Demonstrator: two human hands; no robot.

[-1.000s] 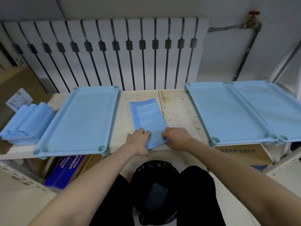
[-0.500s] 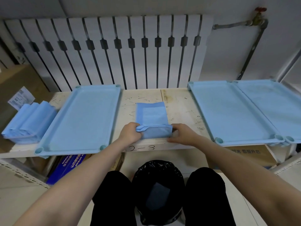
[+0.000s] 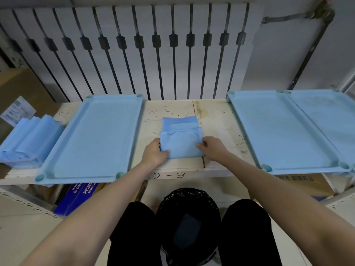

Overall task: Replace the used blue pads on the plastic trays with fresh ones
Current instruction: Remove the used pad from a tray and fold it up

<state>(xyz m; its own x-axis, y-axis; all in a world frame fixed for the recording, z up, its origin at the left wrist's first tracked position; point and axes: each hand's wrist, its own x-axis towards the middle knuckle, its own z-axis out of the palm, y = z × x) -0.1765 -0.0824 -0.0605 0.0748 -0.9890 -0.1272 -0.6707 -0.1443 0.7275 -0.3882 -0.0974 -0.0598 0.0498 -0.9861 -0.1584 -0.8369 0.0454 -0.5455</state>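
Two hands work a folded pad (image 3: 181, 143) at the front edge of the shelf (image 3: 215, 120), in the gap between the trays. The left hand (image 3: 154, 154) grips the pad's left side, fingers curled under and thumb on top at the near left corner. The right hand (image 3: 213, 148) holds the right side — its fingers are closed over the pad's right edge, pressing it flat. The pad lies doubled over, a narrower layer showing at its far end.

One tray (image 3: 92, 139) sits toward the left end of the shelf, its near corners overhanging the front edge. Two more trays (image 3: 278, 131) lie side by side at the right end, touching each other. A stack of pads (image 3: 28, 139) rests at the far left corner, just beside the left tray. Below the front edge, between the person's knees, stands a bin (image 3: 189, 223) lined with a black bag — something dark lies in it.
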